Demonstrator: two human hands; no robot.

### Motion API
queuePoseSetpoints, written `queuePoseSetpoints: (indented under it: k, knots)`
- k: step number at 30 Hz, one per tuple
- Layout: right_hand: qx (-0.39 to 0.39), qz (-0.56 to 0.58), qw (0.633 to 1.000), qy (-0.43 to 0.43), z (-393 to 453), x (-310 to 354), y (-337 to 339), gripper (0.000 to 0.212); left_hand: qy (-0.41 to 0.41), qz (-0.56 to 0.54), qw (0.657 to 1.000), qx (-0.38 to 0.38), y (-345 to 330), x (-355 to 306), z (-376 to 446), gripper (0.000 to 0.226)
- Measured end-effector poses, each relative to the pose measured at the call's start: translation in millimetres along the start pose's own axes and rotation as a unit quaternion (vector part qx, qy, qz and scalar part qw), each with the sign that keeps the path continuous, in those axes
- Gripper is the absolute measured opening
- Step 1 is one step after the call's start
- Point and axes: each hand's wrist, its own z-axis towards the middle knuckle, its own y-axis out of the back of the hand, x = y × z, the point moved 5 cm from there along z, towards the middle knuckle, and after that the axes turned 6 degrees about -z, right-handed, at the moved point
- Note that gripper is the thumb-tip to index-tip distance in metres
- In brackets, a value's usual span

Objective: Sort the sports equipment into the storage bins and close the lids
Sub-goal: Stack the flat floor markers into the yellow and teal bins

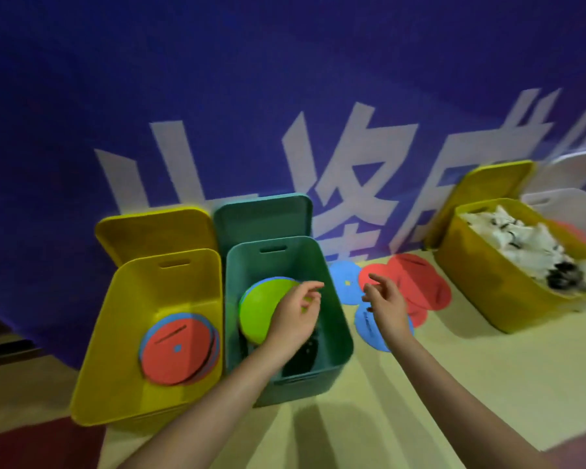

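A person stands over open storage bins on a pale floor, against a blue wall with large white lettering. The left hand [293,314] hovers over the green bin [332,319], fingers loosely curled and apart, holding nothing; just beneath and to its left a lime-green disc [257,306] leans inside that bin. The right hand [384,301] reaches forward with fingers spread and empty, directly above a scatter of flat foam discs on the floor: a blue disc [347,282] just left of the fingertips and red discs [416,282] just right of them, with another blue one partly hidden under the palm. These loose discs lie flat between the green bin and a far yellow bin [481,282] filled with white material. The right hand is clearly the nearer one to them. A near yellow bin [122,333] on the left holds a stack of red and blue discs. All lids stand open.
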Motion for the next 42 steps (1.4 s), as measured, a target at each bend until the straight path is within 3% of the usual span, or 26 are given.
queuePoseSetpoints:
  k: [4,8,13,18,23,25,27,29,31,33,36,38,39,42]
  knots:
    - [-0.025,-0.071,0.993,-0.090,27,-67,67,0.031,0.052,-0.061,0.996,0.042,-84,-6,11,0.025]
    - [-0.015,-0.141,0.977,-0.159,56,-120,118,0.030,0.099,-0.044,0.994,0.028,-149,-3,36,0.029]
    - [0.017,-0.182,0.970,-0.161,106,-154,153,0.032,0.182,0.047,0.982,-0.010,-194,39,76,0.037]
    - [0.075,-0.266,0.952,-0.130,159,-174,167,0.014,0.292,0.133,0.947,-0.020,-217,104,96,0.046]
    - [0.148,-0.366,0.915,-0.084,213,-191,159,0.044,0.336,0.197,0.920,-0.029,-234,139,114,0.061]
    - [0.187,-0.399,0.893,-0.087,233,-195,147,0.067,0.350,0.222,0.909,-0.041,-239,151,119,0.074]
    - [0.195,-0.380,0.898,-0.100,252,-193,139,0.089,0.368,0.281,0.885,-0.039,-246,161,122,0.088]
    - [0.199,-0.329,0.913,-0.139,261,-189,135,0.088,0.375,0.346,0.860,-0.020,-256,162,122,0.091]
    - [0.229,-0.298,0.910,-0.174,268,-196,127,0.071,0.368,0.380,0.849,-0.013,-267,160,122,0.083]
    - [0.280,-0.256,0.907,-0.182,268,-194,114,0.047,0.357,0.388,0.850,-0.014,-269,157,125,0.081]
    - [0.267,-0.255,0.922,-0.116,274,-194,104,0.061,0.371,0.371,0.851,0.009,-256,162,132,0.094]
    - [0.281,-0.276,0.914,-0.097,277,-198,104,0.048,0.393,0.331,0.858,0.010,-246,168,133,0.105]
    - [0.274,-0.292,0.911,-0.100,275,-198,108,0.043,0.399,0.300,0.867,-0.001,-243,170,132,0.108]
    - [0.231,-0.274,0.923,-0.138,257,-214,129,0.062,0.359,0.241,0.902,-0.009,-248,166,121,0.099]
